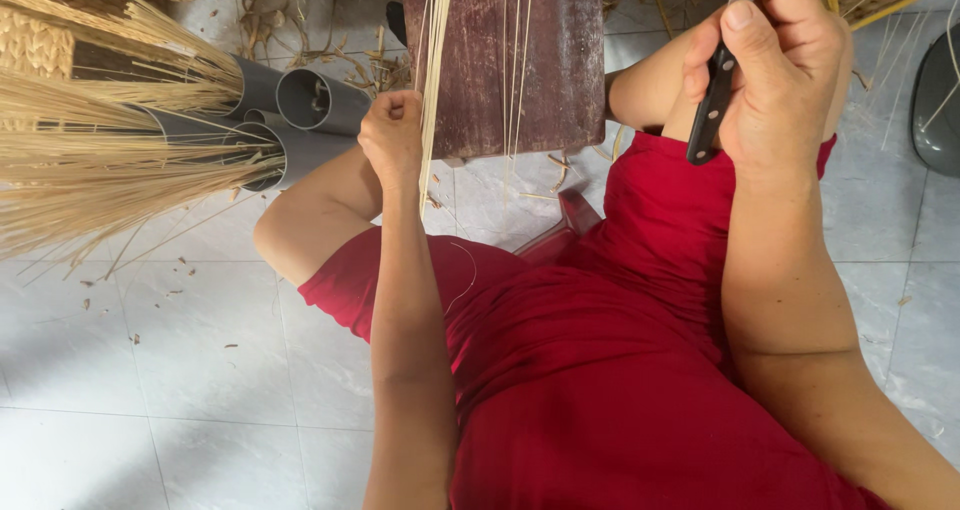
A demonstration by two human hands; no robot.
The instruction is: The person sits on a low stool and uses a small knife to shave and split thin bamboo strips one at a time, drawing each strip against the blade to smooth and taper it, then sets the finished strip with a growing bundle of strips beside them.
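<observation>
The person sits low over a pale tiled floor (pixel 200 370), red cloth (pixel 600 370) spread across the lap. The left hand (pixel 392 135) is curled into a fist, its fingers closed around a thin bundle of pale straw strands (pixel 432 80) that runs straight up from the fist and across the face of a dark wooden board (pixel 545 65) standing just ahead of the knees. A few looser strands lie against the same board further to the right.

The right hand (pixel 780 65) is raised higher and nearer the camera, fingers wrapped tight around the black riveted handle of a knife (pixel 715 90); the thumb presses along the handle's upper part. The blade runs off the top edge, so I cannot see it.

To the left, thick sheaves of dry straw (pixel 110 160) stick out of grey plastic pipes (pixel 315 100) lying on their sides on the floor, close to the left elbow. Woven straw work (pixel 40 40) sits in the upper left corner, and short broken bits of straw are scattered over the tiles around the pipes. A dark rounded thing shows at the far right edge; I cannot tell what it is.
</observation>
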